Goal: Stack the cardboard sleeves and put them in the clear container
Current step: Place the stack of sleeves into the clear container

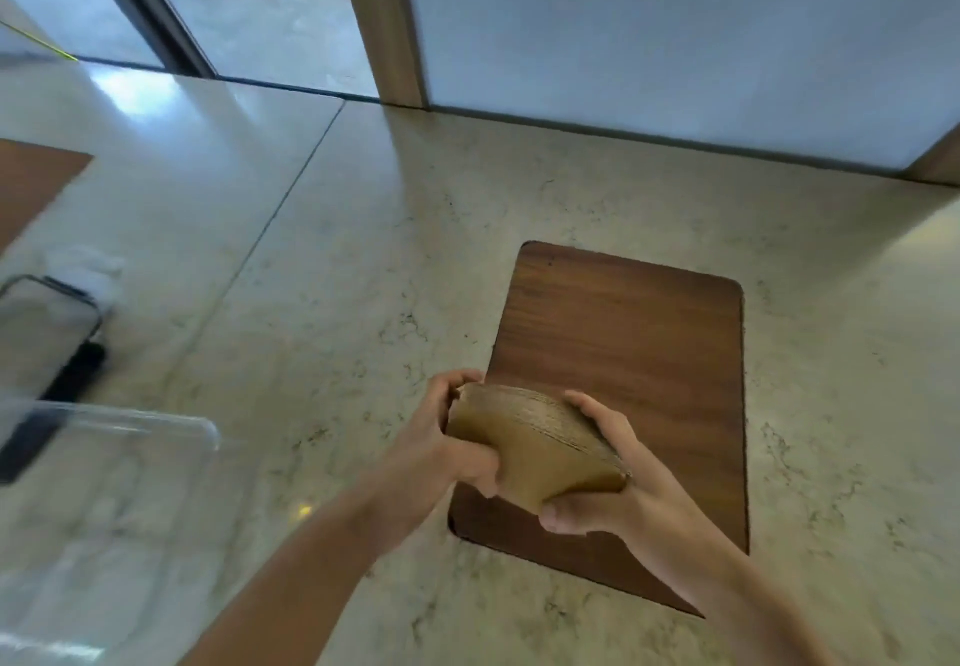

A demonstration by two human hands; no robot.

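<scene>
A thick stack of brown cardboard sleeves (540,442) is held flat between both hands, just above the near left corner of a dark wooden board (639,353). My left hand (441,442) grips the stack's left end, fingers curled over its far edge and thumb on its near side. My right hand (613,478) clasps the right end, thumb under the near edge. The clear container (171,431) stands at the lower left on the counter, apart from the hands; nothing shows inside it.
The marble counter (337,250) runs to a frosted wall panel (675,42) at the back. A phone (41,353) and a white crumpled thing (88,265) lie at the far left, behind the container. Another wooden board (31,182) shows at the left edge.
</scene>
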